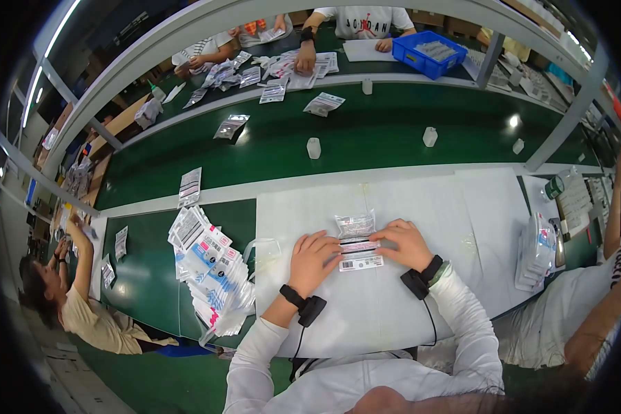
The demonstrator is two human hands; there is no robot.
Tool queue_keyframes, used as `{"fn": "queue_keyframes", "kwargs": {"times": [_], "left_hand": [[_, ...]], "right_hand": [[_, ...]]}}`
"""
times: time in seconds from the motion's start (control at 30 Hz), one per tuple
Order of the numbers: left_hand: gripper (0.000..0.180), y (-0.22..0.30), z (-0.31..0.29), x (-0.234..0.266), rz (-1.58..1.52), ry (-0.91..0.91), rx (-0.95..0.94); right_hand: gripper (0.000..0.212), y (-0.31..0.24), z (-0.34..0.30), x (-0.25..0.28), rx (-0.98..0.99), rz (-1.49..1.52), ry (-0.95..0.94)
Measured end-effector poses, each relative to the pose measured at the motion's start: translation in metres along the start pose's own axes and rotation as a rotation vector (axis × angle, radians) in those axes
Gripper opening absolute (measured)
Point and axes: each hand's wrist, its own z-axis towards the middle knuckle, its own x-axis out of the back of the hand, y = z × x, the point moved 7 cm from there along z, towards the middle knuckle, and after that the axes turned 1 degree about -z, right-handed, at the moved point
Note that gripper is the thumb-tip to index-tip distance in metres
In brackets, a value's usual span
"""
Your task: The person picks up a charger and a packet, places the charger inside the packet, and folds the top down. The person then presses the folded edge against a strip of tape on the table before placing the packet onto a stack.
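Head view: we find the printed pouch point(360, 249) at the middle of the white sheet point(338, 314), directly in front of the wearer; whether it lies flat or is raised slightly, we cannot tell. Its upper part looks silvery and shiny, its lower part white with a dark band and barcode.

Left hand point(313, 261): fingers and thumb pinch the left edge. Right hand point(404, 245): the same grasp, on the right edge.

Handling estimate: we judge the pouch light, thin and flexible, rather slippery on its glossy face and apt to crease. We would take it lightly by both side edges, fingertips above and thumbs below, keeping the film taut without squeezing the middle, since we cannot see what it contains.

Outward: the sheet covers part of the green counter point(141, 293). To the left we note a loose heap of packets point(214, 265); to the right, a stack of packs point(535, 252). Beyond, small white blocks point(314, 148) stand spaced apart on a green strip point(366, 141), and farther off sits a blue bin point(421, 65) near a co-worker point(355, 26).
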Motion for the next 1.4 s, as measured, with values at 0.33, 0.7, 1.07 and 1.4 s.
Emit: {"fn": "queue_keyframes", "kwargs": {"times": [0.33, 0.7, 1.07, 1.4], "left_hand": [[0.018, 0.013, 0.006, 0.015, 0.020, 0.154, -0.021], [0.019, -0.013, -0.042, 0.105, 0.109, 0.220, 0.144], [0.023, -0.153, -0.138, 0.161, 0.667, 0.147, 0.607], [0.026, -0.088, -0.090, 0.160, -0.126, 0.515, 0.443]], "right_hand": [[0.017, -0.007, -0.002, 0.016, 0.083, -0.042, 0.192], [0.055, -0.032, 0.047, 0.026, 0.100, -0.059, 0.141], [0.076, -0.014, 0.093, 0.074, 0.114, -0.229, 0.502], [0.060, -0.060, 0.022, 0.001, -0.042, 0.498, 0.148]]}}
